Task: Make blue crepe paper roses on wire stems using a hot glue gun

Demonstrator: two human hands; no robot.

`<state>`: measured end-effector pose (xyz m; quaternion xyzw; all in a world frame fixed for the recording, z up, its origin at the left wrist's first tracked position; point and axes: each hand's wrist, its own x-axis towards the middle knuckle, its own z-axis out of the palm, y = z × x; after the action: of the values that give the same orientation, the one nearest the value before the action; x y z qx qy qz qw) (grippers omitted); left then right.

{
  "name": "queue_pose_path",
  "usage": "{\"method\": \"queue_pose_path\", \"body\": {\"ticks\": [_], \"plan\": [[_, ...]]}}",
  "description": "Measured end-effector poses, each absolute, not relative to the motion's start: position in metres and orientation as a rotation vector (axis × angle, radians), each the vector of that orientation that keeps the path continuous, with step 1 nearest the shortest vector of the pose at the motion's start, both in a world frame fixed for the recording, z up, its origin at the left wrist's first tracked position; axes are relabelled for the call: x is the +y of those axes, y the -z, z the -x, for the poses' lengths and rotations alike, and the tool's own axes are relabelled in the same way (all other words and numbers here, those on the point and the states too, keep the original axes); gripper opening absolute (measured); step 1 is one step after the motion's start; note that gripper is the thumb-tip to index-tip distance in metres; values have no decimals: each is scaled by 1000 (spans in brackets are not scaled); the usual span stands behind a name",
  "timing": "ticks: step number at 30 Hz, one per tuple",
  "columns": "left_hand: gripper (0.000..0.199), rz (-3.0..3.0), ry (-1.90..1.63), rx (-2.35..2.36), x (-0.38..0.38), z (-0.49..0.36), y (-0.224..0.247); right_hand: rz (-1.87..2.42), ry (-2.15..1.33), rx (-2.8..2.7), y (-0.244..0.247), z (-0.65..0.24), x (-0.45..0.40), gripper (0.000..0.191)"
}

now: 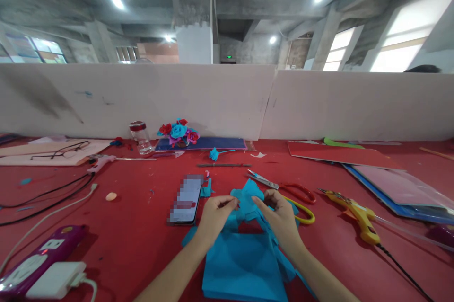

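Observation:
My left hand (217, 216) pinches the left edge of a cut blue paper piece (248, 198) with petal-like lobes. At its right side, the fingers of my right hand (281, 214) are closed on the same piece. Below both hands lies a stack of blue paper (244, 264), with loose blue strips and scraps at its right. Scissors (264, 179) with one red and one yellow handle lie partly behind my right hand, blades pointing up and left. A phone (187, 202) rests just left of my left hand, beside a small blue scrap (206, 188).
A yellow glue gun (354, 214) lies at right, a pink one (101, 164) at left. Near the partition stand a paper flower arrangement (179, 131) and a glass jar (141, 138). A blue flower (214, 154), stick (224, 165), glasses (64, 150) and purple power strip (42, 254) also lie there.

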<state>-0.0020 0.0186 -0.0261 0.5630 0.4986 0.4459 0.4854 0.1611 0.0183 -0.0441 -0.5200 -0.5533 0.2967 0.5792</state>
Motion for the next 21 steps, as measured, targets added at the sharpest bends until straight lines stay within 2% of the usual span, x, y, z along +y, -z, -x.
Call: {"method": "queue_pose_path", "body": {"ticks": [21], "plan": [[32,-1116,-920,1121,14,0,21,1232,-700,-1326,40,-170,12,27]]}}
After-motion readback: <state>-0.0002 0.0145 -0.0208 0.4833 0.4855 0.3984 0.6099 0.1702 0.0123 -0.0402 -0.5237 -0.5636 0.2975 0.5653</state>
